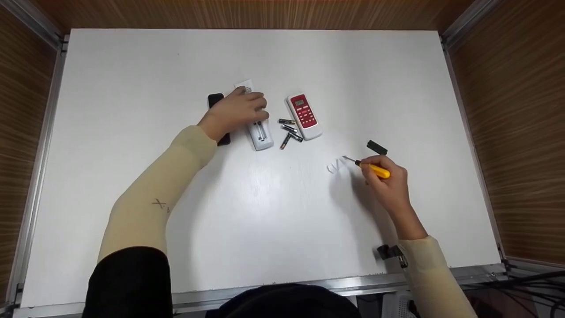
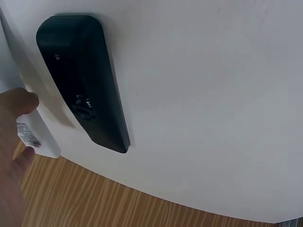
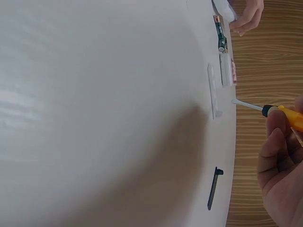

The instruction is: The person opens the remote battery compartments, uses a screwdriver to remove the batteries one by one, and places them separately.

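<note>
My left hand [image 1: 236,110] grips a white remote control [image 1: 260,136] whose battery bay lies uncovered towards me. In the left wrist view, the thumb and a finger of that hand [image 2: 14,118] lie on the remote's edge near a printed label. Beside it is a black remote control [image 2: 85,85], partly hidden by the left wrist in the head view. My right hand [image 1: 388,179] holds a screwdriver by its yellow handle [image 1: 379,171], shaft pointing left. Near its tip lies a white battery cover [image 3: 212,92].
A white remote with a red face [image 1: 304,112] lies right of the left hand. Several batteries [image 1: 289,129] are loose beside it. A black battery cover [image 1: 376,147] lies beyond the right hand. Wood-grain panels [image 1: 507,123] enclose the white table [image 1: 132,79].
</note>
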The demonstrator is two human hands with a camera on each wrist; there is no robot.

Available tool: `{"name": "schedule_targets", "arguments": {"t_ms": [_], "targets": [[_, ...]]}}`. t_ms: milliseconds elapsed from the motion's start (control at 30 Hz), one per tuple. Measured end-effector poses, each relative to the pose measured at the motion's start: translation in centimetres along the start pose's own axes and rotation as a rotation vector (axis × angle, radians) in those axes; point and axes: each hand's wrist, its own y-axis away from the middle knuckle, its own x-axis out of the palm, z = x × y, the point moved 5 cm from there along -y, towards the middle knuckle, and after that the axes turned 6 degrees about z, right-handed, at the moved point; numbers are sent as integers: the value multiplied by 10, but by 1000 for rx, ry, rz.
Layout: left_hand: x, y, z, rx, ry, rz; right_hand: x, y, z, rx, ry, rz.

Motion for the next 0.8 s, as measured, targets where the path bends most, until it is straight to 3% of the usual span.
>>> {"name": "schedule_targets", "arguments": {"t_ms": [267,400,700,800], "targets": [[7,3,-5,11,-32,-51,0,0,1,18,-12,-2],[14,5,-5,11,-9,-41,1,1,2,9,-10,-2],[26,12,-5,-26,41,-25,3,-7,1,-22,-18,25],[25,16,-5,-71,93,-35,5,-10,0,-28,-17,32]]}}
